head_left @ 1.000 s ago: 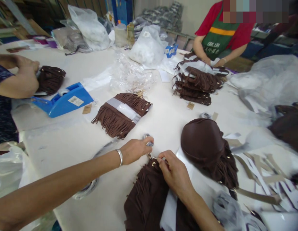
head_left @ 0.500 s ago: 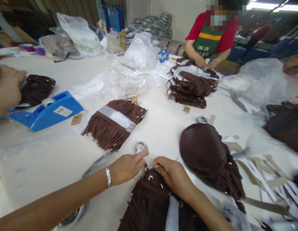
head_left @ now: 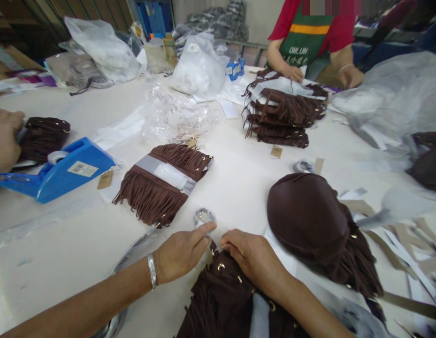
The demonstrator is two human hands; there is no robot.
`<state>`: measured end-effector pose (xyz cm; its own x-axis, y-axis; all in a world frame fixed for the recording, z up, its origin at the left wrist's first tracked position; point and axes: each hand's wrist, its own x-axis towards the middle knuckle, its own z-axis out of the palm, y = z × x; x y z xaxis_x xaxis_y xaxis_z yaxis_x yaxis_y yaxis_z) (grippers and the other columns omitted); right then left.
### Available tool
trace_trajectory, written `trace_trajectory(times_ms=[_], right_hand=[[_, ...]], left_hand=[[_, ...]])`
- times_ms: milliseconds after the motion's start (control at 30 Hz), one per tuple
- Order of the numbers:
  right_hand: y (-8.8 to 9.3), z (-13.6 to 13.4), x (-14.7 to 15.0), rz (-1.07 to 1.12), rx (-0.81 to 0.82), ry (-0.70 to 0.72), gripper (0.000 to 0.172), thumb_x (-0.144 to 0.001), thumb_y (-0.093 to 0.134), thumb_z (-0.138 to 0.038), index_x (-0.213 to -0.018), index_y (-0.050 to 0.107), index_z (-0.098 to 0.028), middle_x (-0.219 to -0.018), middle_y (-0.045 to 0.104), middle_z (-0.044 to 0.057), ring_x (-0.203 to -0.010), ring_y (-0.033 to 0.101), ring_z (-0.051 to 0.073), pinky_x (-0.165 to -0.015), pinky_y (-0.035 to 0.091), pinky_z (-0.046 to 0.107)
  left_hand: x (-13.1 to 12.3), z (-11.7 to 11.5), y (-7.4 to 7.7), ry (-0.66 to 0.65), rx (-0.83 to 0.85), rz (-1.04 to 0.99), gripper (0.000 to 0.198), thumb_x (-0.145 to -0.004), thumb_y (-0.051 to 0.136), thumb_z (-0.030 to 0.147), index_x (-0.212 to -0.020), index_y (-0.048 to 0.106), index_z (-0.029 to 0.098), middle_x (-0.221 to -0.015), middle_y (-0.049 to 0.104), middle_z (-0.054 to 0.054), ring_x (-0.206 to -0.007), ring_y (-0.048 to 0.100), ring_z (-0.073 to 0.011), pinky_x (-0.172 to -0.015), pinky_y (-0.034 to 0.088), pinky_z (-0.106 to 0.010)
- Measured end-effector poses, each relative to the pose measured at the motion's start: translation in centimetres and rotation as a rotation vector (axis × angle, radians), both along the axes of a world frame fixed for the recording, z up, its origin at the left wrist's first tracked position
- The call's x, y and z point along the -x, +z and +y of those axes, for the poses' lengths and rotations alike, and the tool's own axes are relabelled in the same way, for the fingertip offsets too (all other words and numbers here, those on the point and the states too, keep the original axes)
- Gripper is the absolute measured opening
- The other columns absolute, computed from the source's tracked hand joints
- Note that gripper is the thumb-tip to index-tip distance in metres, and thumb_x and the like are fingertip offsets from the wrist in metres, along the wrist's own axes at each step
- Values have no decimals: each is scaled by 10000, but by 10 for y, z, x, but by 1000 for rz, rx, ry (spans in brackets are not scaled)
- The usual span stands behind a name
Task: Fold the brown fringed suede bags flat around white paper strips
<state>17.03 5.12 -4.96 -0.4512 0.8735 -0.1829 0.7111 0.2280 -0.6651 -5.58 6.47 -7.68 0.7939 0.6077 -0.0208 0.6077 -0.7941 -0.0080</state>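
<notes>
A brown fringed suede bag [head_left: 221, 295] lies on the white table [head_left: 80, 234] right in front of me. My right hand [head_left: 253, 258] pinches its top corner, fingers closed on the suede by the brass eyelets. My left hand [head_left: 180, 251], with a silver bangle on the wrist, rests beside that corner; its forefinger points out and touches a small clear-wrapped metal ring [head_left: 204, 217], the other fingers curled. A rounded brown bag [head_left: 309, 220] with fringe sits just right of my hands.
A banded fringed bag [head_left: 161, 180] lies ahead, a stack of them [head_left: 281, 119] farther back before a person in a green apron [head_left: 305, 37]. A blue tape dispenser [head_left: 59, 171] and another person's hand [head_left: 4, 138] are at the left. Plastic bags and paper strips [head_left: 397, 234] surround.
My view has dipped and shifted slightly. My hands stay at the bag's corner, the left forefinger stretching toward the ring. The person opposite has moved one hand off the stack to the right.
</notes>
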Motion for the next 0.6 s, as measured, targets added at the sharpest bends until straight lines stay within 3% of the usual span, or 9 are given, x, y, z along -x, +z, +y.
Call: trace_trajectory(times_ms=[200,400,533,600], right_hand=[[-6,3,2,32,5,-12,200,-918,446,-168,-963,630,-232,-896,683,9,-836,625,145,-748,409,240],[-14,15,5,142,167,-20,202,-846,498,-146,-827,679,-234,-800,703,-28,-755,632,138,-707,411,234],[-18,17,6,214,243,-20,183,-835,508,-188,-781,680,-221,-747,685,-33,-707,614,138,-682,412,237],[-19,16,7,224,264,-41,177,-834,516,-209,-761,678,-216,-719,671,-35,-687,602,138,-666,409,237]], left_hand=[[-2,2,5,15,49,8,322,-967,274,136,-1048,585,142,-1381,523,-139,-818,693,-216,-625,568,-346],[-5,3,5,73,133,-18,246,-947,320,120,-1041,542,169,-1435,456,-94,-865,680,-199,-658,560,-318],[-12,-4,3,304,151,-204,213,-944,379,165,-1142,458,161,-1404,430,-138,-901,654,-178,-619,531,-272],[-16,-11,4,449,171,-265,195,-951,408,242,-1117,455,150,-1275,504,-143,-916,638,-191,-594,505,-264]])
